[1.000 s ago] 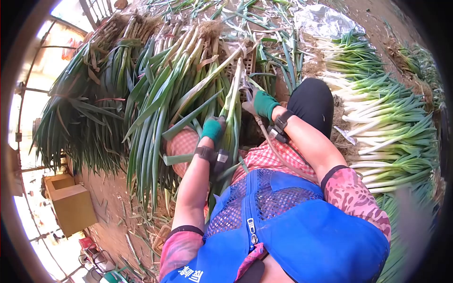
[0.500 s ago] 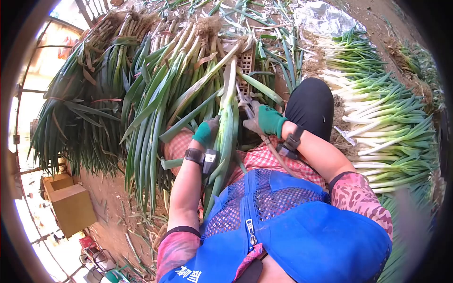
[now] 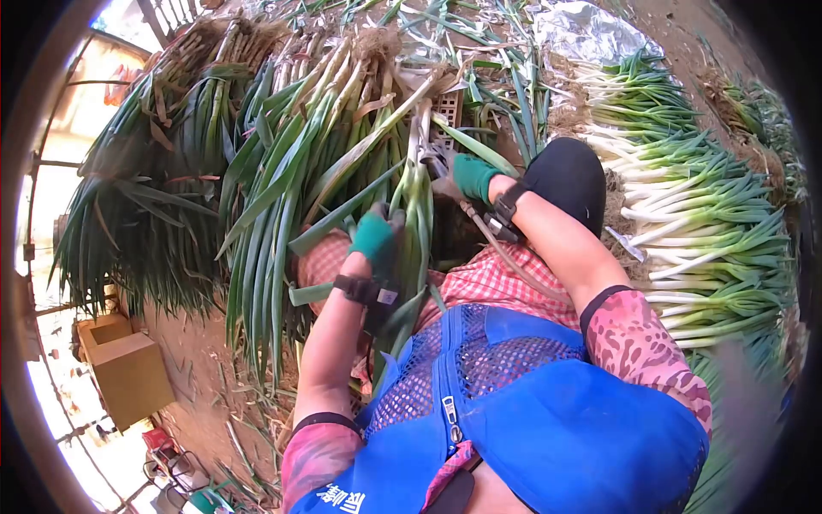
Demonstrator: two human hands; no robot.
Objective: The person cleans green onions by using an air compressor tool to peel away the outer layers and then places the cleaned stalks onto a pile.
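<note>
My left hand [image 3: 378, 238], in a green and grey glove, is closed around the green leaves of a large green onion [image 3: 417, 190]. The onion's pale lower end points away from me, and my fingers are partly lost among its leaves. On the other side of the stalk, my right hand [image 3: 473, 177] grips a metal air gun [image 3: 438, 160] by its handle, its front end close to the pale stalk. A thin hose [image 3: 518, 272] trails from it across my checked apron. Much of the gun is hidden by the glove.
Heaped untrimmed green onions [image 3: 295, 171] with rooty ends lie left of my hands. A row of clean white-stemmed onions [image 3: 676, 206] lines the ground at right. Beyond my hands is a plastic crate [image 3: 448, 107]. A cardboard box [image 3: 128, 368] stands at lower left.
My right hand has moved slightly away from me and left, bringing the air gun along the stalk. My left wrist has turned, and that hand sits slightly lower on the leaves.
</note>
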